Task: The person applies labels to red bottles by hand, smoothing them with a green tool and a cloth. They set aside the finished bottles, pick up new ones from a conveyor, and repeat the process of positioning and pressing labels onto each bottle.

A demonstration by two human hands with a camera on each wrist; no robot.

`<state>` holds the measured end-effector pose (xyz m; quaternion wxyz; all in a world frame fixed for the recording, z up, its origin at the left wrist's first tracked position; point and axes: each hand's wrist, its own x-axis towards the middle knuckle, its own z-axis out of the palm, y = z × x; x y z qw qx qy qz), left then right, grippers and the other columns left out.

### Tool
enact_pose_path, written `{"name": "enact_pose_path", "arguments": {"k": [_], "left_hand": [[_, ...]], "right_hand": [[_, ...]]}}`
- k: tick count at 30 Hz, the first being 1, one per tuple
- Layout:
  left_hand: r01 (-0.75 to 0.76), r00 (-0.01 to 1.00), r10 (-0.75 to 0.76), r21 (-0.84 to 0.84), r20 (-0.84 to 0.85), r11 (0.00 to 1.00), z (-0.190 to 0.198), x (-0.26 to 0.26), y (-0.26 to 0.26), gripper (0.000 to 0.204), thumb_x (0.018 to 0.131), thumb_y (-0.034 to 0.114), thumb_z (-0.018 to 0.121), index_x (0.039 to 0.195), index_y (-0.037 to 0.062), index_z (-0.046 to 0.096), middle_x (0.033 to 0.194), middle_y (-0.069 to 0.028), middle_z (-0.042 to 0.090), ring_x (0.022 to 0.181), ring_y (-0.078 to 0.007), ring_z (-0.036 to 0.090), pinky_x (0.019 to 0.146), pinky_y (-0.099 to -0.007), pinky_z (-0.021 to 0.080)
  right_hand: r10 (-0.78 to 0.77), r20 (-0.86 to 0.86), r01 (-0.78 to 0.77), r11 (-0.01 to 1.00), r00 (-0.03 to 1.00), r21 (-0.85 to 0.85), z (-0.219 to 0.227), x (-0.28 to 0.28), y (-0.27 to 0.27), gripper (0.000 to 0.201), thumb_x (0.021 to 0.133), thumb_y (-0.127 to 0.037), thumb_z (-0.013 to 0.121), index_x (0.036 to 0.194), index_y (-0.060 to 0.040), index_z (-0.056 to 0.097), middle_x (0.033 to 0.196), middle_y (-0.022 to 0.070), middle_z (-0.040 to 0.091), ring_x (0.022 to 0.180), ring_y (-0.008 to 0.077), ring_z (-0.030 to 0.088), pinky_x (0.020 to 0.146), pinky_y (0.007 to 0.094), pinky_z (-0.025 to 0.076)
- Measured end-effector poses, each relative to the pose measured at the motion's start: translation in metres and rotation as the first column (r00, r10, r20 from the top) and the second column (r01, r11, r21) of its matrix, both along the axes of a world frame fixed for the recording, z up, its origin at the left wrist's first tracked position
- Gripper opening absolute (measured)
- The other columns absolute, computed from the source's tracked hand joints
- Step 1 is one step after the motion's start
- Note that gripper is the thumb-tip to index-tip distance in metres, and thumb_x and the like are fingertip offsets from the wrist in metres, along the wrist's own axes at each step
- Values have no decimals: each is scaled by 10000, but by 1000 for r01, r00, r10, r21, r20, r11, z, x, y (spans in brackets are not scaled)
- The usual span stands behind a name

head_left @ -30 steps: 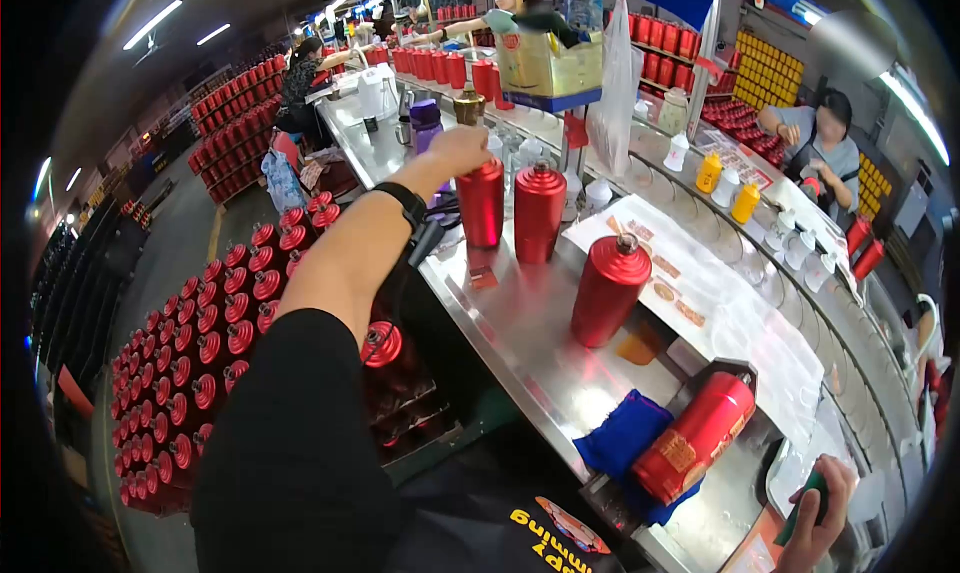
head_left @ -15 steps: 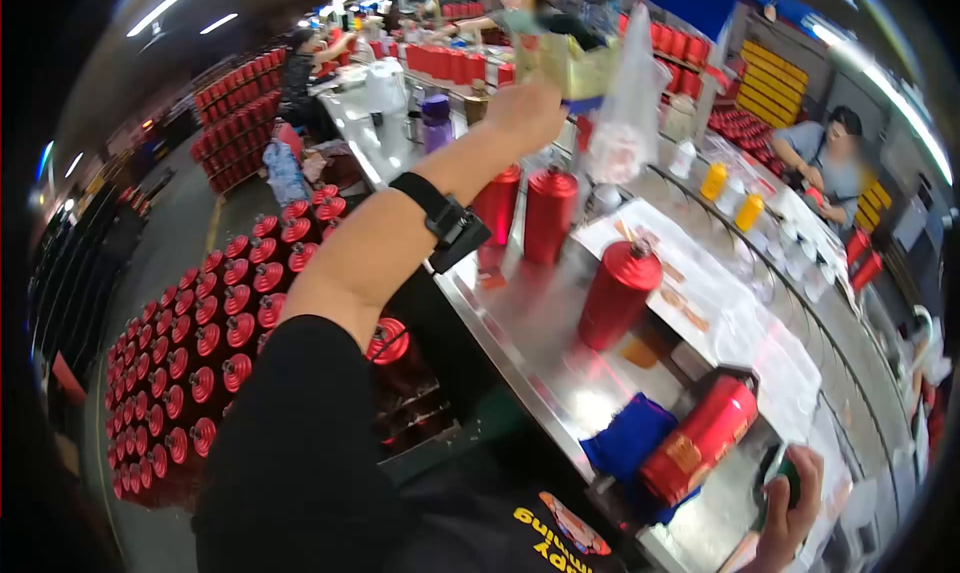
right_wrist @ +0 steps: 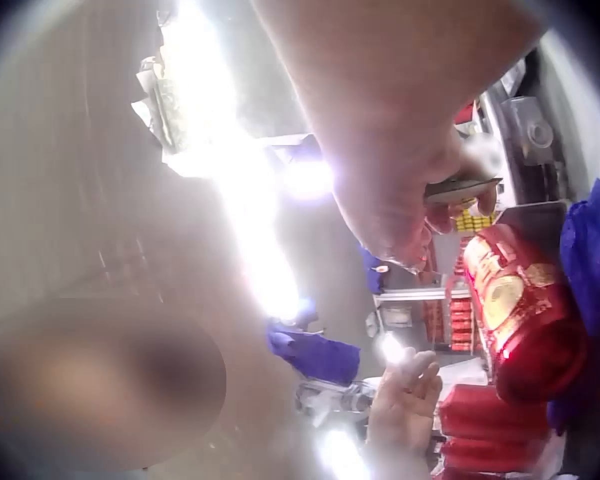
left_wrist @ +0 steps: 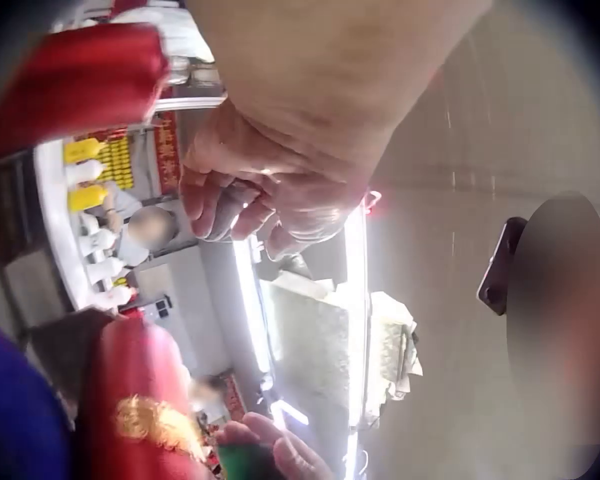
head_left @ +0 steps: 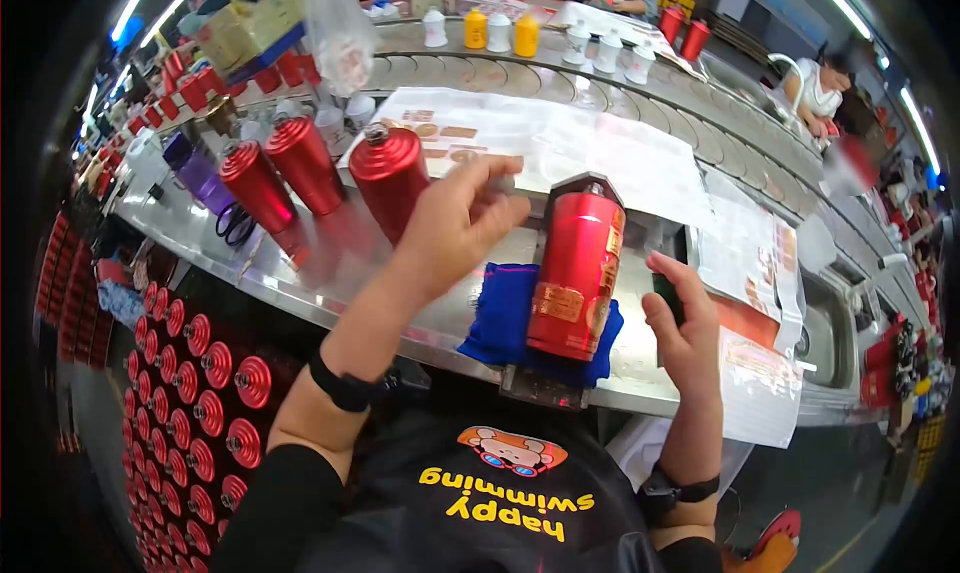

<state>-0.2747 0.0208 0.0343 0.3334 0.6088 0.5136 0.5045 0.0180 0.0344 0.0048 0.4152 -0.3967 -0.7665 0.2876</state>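
Note:
My left hand (head_left: 452, 228) is raised over the bench, left of a lying red bottle (head_left: 572, 268) with gold labels. Its curled fingers pinch a small grey rounded piece (left_wrist: 223, 212). The bottle rests on a blue cloth (head_left: 497, 313), its neck end in a dark angular holder (head_left: 566, 185) pointing away from me. On the bottle's other side, my right hand (head_left: 690, 338) holds a flat green piece (right_wrist: 462, 188) against its palm, index finger and thumb spread. Behind the left hand stands an upright red bottle (head_left: 385, 173).
Two more red bottles (head_left: 303, 163) and a purple bottle (head_left: 198, 173) stand to the left. A white printed sheet (head_left: 560, 143) covers the bench's far side, before a conveyor (head_left: 610, 103) with white and yellow bottles. Many red bottles (head_left: 205, 413) stand below left; a sink (head_left: 830, 348) lies right.
My view has turned right. My left hand has come back from the far left bottles to beside the lying bottle, now with the grey piece. The right hand keeps the green piece.

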Motion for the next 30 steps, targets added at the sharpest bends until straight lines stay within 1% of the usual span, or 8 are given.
{"name": "enact_pose_path", "arguments": {"k": [2, 4, 6, 10, 14, 19, 22, 30], "left_hand": [[33, 994, -23, 96, -108, 995, -37, 11, -9, 582, 925, 289, 687, 1384, 18, 454, 1213, -87, 586, 1106, -160, 563, 971, -310, 435], [168, 981, -163, 47, -105, 985, -57, 20, -21, 857, 856, 455, 725, 1465, -1, 330, 1386, -210, 458, 1267, -331, 480, 1081, -435, 372], [255, 935, -238, 32, -262, 966, -82, 22, -30, 1002, 830, 466, 740, 1520, -11, 193, 1420, -233, 410, 1313, -376, 419, 1148, -477, 276], [240, 851, -185, 50, -492, 970, -96, 33, -41, 1121, 780, 471, 770, 1539, -12, 102, 1468, -255, 360, 1310, -413, 398, 1162, -558, 196], [203, 829, -64, 192, -555, 960, -101, 34, -37, 1145, 730, 452, 796, 1535, -13, 127, 1472, -237, 370, 1276, -426, 422, 1147, -607, 179], [169, 803, 64, 330, -592, 929, -88, 35, -38, 1126, 722, 433, 804, 1531, -10, 158, 1484, -235, 371, 1302, -423, 417, 1151, -601, 183], [165, 879, -47, 209, -474, 964, -94, 38, -38, 1142, 712, 436, 812, 1532, -7, 151, 1512, -240, 335, 1351, -428, 381, 1153, -598, 185], [172, 881, -84, 150, -465, 974, -94, 42, -38, 1162, 708, 422, 818, 1539, -3, 125, 1526, -249, 302, 1393, -438, 327, 1152, -595, 190]], "right_hand": [[-52, -116, 34, 988, 992, -149, -19, -5, 2, 412, 898, -63, 660, 1296, -13, 564, 1210, 169, 629, 1069, 224, 619, 926, 317, 476], [-59, -215, 22, 985, 975, -169, -23, -8, 1, 398, 945, -53, 602, 1336, -17, 533, 1224, 146, 632, 1063, 180, 613, 844, 290, 522], [-77, -370, -4, 977, 926, -214, -17, -15, -2, 398, 966, -43, 565, 1359, -18, 511, 1224, 133, 635, 1062, 170, 611, 791, 277, 545], [-148, -364, -16, 911, 920, -412, -13, -6, -6, 415, 984, -41, 530, 1390, -15, 452, 1098, 132, 653, 986, 129, 623, 740, 253, 545], [-175, -388, 12, 922, 905, -386, -17, 2, -3, 256, 939, -50, 600, 1184, -21, 528, 991, 45, 623, 849, 68, 572, 747, 209, 460], [-50, -210, -25, 939, 976, -343, 20, 2, 16, 213, 886, -79, 660, 1081, -19, 598, 918, 10, 626, 814, 67, 567, 735, 217, 455], [109, -3, -106, 968, 994, -227, 40, -8, 35, 209, 847, -71, 677, 1045, -21, 631, 867, 31, 650, 792, 91, 606, 719, 236, 479], [465, 324, -456, 883, 824, -107, 66, -40, 78, 245, 806, -53, 685, 1049, -47, 656, 819, 128, 681, 689, 219, 651, 676, 306, 520]]}}
